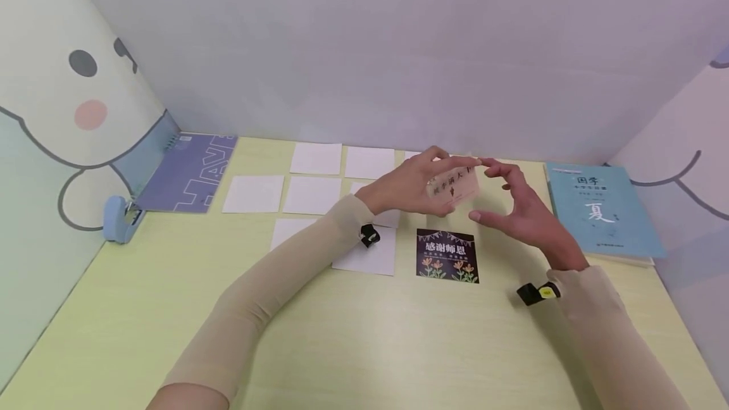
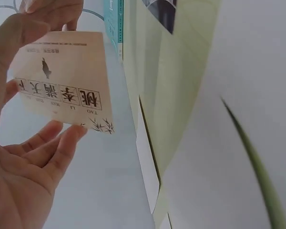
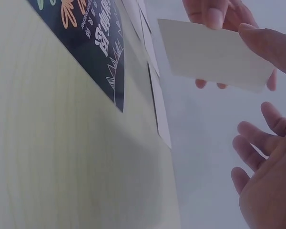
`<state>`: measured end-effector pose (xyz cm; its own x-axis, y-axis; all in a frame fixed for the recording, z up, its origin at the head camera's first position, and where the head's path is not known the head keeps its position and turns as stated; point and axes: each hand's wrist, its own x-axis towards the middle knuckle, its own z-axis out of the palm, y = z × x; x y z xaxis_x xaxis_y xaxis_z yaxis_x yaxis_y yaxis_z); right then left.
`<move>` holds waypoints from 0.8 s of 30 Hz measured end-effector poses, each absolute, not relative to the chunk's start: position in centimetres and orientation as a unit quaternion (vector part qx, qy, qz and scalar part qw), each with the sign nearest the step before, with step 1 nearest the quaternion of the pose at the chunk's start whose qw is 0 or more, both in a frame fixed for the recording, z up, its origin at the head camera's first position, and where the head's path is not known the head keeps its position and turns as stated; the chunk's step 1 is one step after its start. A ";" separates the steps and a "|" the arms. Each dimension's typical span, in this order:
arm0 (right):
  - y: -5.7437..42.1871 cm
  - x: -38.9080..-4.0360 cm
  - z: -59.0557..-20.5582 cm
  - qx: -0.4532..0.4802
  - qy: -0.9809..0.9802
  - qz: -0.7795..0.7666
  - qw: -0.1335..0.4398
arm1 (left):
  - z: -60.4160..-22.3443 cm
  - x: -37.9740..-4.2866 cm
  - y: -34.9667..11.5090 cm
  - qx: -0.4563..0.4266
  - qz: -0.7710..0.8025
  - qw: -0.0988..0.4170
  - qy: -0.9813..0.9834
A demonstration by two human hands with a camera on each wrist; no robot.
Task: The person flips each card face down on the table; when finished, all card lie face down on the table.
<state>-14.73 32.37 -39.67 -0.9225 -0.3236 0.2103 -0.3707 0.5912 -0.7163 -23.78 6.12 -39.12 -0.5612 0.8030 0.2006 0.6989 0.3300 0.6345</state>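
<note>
My left hand (image 1: 404,181) pinches a small pale card (image 1: 464,188) by its edges, held up above the table. Its printed face, with a row of boxed Chinese characters and a bamboo drawing, shows in the left wrist view (image 2: 62,86). A plain white back (image 3: 209,55) faces the right wrist camera. Opposite, my right hand (image 1: 526,211) is spread in a loose C around the card's right side, its index fingertip close to the left one. Below both hands, a dark card (image 1: 447,255) with white characters and orange flowers lies flat.
Several white cards (image 1: 310,195) lie in rows, partly hidden under my left forearm. A purple notebook (image 1: 185,173) and a blue stapler (image 1: 116,219) are at the left. On the right lies a blue book (image 1: 604,211). A pale wall (image 1: 364,49) borders the back.
</note>
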 end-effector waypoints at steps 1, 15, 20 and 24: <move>32.3 -14.7 -39.7 0.195 -0.891 0.410 0.020 | -39.2 -23.9 6.1 0.465 0.366 0.064 0.804; 30.9 -15.0 -41.0 0.185 -0.895 0.406 0.009 | -38.9 -24.1 6.0 0.440 0.516 0.067 0.732; 31.5 -15.4 -40.8 0.183 -0.893 0.410 0.014 | -38.8 -24.7 4.5 0.448 0.468 0.049 0.760; 32.2 -16.0 -40.6 0.194 -0.892 0.408 -0.001 | -38.9 -25.0 3.3 0.449 0.412 0.057 0.791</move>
<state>-15.99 32.23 -40.63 -0.9246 -0.3471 0.1567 -0.3456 0.5920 -0.7281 -25.03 3.29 -38.87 -0.5903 0.7570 0.2803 0.6637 0.2575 0.7023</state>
